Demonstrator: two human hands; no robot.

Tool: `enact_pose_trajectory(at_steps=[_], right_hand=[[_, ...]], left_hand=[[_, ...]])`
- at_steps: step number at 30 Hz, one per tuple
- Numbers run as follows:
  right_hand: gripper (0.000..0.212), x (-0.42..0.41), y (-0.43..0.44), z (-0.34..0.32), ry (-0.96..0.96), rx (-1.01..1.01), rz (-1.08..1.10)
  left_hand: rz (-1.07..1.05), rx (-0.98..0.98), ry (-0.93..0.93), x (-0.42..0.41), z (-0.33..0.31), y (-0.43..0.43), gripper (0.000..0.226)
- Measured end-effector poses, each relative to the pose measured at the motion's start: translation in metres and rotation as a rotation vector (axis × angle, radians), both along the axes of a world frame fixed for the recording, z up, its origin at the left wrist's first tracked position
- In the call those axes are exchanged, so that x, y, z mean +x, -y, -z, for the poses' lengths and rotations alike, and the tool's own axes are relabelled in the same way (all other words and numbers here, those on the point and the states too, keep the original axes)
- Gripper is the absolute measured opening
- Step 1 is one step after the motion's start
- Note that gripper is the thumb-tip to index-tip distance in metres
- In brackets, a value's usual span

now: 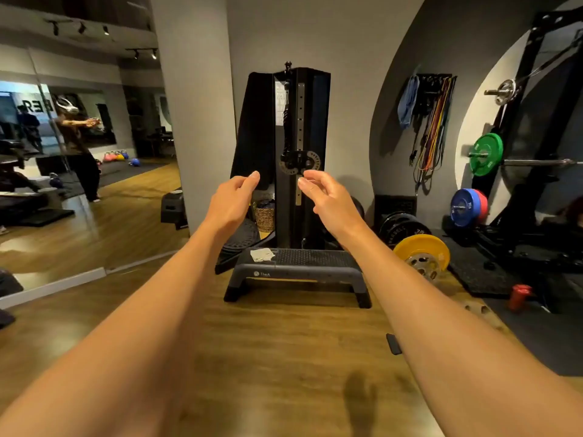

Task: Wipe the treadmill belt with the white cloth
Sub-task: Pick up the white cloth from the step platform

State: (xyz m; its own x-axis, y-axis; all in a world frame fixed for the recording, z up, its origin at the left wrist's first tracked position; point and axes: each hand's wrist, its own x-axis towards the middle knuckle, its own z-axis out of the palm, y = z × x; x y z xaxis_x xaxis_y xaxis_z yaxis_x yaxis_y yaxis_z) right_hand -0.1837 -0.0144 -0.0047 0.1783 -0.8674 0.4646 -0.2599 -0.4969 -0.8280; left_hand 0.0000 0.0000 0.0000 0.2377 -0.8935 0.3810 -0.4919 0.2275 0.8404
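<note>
White and crumpled, the cloth (262, 254) lies in a small flat heap on the left end of a low grey-and-black plastic step platform (315, 263) with a ribbed top. Nothing is touching it. The platform stands on the brown wooden floor (268, 342), right in front of a tall black cable machine tower (303, 121) set against the grey wall.

Both bare arms reach straight forward at chest height, well above the cloth. The left hand (232, 200) and the right hand (328, 200) face each other with a gap between them. Their fingers are loosely curled and hold nothing.

A woven basket (264, 217) sits behind the platform on the left, and a yellow weight plate (421, 252) leans to its right. A wall mirror (79, 184) fills the left side of the room. I cannot make out the treadmill belt anywhere in this view.

By my reading the task has barely begun: the cloth has not been picked up and no wiping has started. The next move calls for lowering one hand to the platform's left end and closing the fingers over the loose fabric, gathering enough of it to make a pad. After that the treadmill has to be found, which likely means turning away from this wall.
</note>
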Motion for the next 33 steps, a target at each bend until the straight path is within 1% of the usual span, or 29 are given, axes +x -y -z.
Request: enact_pose_trajectory(at_steps=[4, 7, 11, 16, 19, 21, 24, 27, 33], right_hand=[[0.049, 0.015, 0.053, 0.013, -0.035, 0.055, 0.016], [0.051, 0.026, 0.108, 0.03, -0.04, 0.081, 0.001], [0.05, 0.036, 0.193, 0.049, -0.055, 0.112, -0.037], [0.051, 0.048, 0.304, 0.051, -0.064, 0.148, -0.061], [0.05, 0.067, 0.365, 0.06, -0.065, 0.172, -0.074], [0.05, 0.084, 0.405, 0.071, -0.078, 0.19, -0.088], [0.05, 0.111, 0.471, 0.09, -0.093, 0.222, -0.105], [0.049, 0.139, 0.535, 0.114, -0.099, 0.256, -0.09], [0.047, 0.181, 0.647, 0.145, -0.062, 0.38, -0.056]], left_hand=[[0.007, 0.037, -0.018, 0.018, 0.016, 0.059, 0.054], [0.016, 0.052, -0.015, 0.032, 0.029, 0.116, 0.055], [-0.006, 0.107, -0.013, 0.048, 0.05, 0.203, 0.056], [-0.047, 0.165, -0.051, 0.053, 0.056, 0.305, 0.055], [-0.058, 0.196, -0.037, 0.065, 0.068, 0.364, 0.057], [-0.068, 0.227, -0.03, 0.08, 0.079, 0.403, 0.059], [-0.076, 0.268, -0.018, 0.108, 0.102, 0.467, 0.056], [-0.08, 0.302, -0.013, 0.139, 0.129, 0.534, 0.058], [-0.008, 0.381, -0.015, 0.193, 0.156, 0.658, 0.051]])
